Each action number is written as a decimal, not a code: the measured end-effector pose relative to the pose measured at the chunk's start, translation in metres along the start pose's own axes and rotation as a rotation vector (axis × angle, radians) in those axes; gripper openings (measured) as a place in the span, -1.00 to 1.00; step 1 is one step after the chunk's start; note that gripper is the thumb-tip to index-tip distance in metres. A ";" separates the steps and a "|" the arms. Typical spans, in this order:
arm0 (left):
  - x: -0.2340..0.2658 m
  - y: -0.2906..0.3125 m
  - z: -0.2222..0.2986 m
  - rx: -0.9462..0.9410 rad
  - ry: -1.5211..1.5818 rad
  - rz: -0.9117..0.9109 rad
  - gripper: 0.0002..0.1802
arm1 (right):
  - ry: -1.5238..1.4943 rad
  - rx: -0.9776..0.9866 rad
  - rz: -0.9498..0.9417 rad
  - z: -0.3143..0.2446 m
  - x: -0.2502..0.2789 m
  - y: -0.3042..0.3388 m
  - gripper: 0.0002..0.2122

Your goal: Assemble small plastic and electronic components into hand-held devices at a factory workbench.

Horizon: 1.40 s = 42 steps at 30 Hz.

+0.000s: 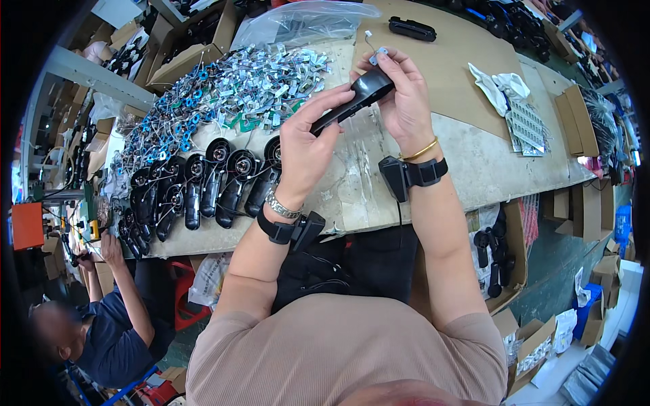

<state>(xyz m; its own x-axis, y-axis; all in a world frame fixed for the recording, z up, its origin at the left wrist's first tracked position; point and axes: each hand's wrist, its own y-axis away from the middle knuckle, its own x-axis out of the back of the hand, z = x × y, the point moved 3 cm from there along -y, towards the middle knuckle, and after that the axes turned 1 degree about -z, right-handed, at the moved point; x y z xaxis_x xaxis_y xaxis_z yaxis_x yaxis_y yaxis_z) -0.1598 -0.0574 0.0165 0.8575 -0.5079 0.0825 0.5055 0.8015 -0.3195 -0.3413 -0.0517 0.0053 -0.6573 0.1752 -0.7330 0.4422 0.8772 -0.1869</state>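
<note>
My left hand [311, 132] is closed around the slim handle of a black plastic housing [371, 88], which has a round, cup-like head. The housing is tilted, its head up and to the right. Between the thumb and fingers of my right hand [406, 95] is a small pale part with a short wire [380, 56], perhaps a little circuit board; a white connector sticks up at the wire's end. That hand is right beside the housing's round head. Left of my left hand lies a row of similar black housings [215, 179] with wires and round parts inside.
A wide heap of small wired parts [271, 81] covers the table's far left. A cardboard sheet [440, 74] lies at the far right, bearing a black case [412, 29] and a blister sheet [525, 125]. Another person [112, 325] works at the left. A box of black parts [501, 250] stands below right.
</note>
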 end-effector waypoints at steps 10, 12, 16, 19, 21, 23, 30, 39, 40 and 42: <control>0.008 -0.004 -0.039 0.277 0.938 0.195 -0.72 | 0.092 0.116 -0.114 -0.001 -0.009 0.005 -0.85; 0.007 -0.004 -0.036 0.248 0.969 0.174 -0.72 | 0.119 0.095 -0.106 0.005 -0.014 0.009 -0.84; 0.007 -0.006 -0.025 0.149 1.010 0.118 -0.70 | 0.147 0.033 -0.088 0.017 -0.017 0.011 -0.83; 0.004 -0.009 -0.013 0.064 0.966 0.097 -0.70 | 0.094 -0.015 -0.089 0.021 -0.015 0.010 -0.83; -0.005 -0.008 -0.004 0.091 0.939 0.160 -0.69 | 0.156 0.041 -0.071 0.020 -0.017 0.012 -0.83; -0.012 -0.004 -0.004 0.106 0.925 0.190 -0.68 | 0.187 0.071 -0.059 0.019 -0.017 0.012 -0.83; -0.020 -0.002 -0.008 0.251 0.898 0.048 -0.75 | 0.400 0.266 -0.091 0.011 -0.020 0.013 -0.83; 0.012 -0.005 -0.023 0.138 0.838 0.334 -0.84 | 0.461 0.368 -0.177 0.004 -0.026 0.019 -0.83; 0.013 -0.005 -0.022 0.133 0.847 0.342 -0.85 | 0.492 0.378 -0.181 0.004 -0.026 0.020 -0.83; 0.013 -0.005 -0.020 0.124 0.867 0.355 -0.86 | 0.556 0.398 -0.189 0.003 -0.027 0.021 -0.82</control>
<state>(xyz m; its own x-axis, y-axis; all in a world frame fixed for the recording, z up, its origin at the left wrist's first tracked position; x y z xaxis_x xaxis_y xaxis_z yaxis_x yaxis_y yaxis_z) -0.1529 -0.0746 0.0007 0.6181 -0.2458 -0.7466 0.2784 0.9568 -0.0845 -0.3124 -0.0397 0.0190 -0.9120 0.3315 -0.2415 0.4095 0.7037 -0.5806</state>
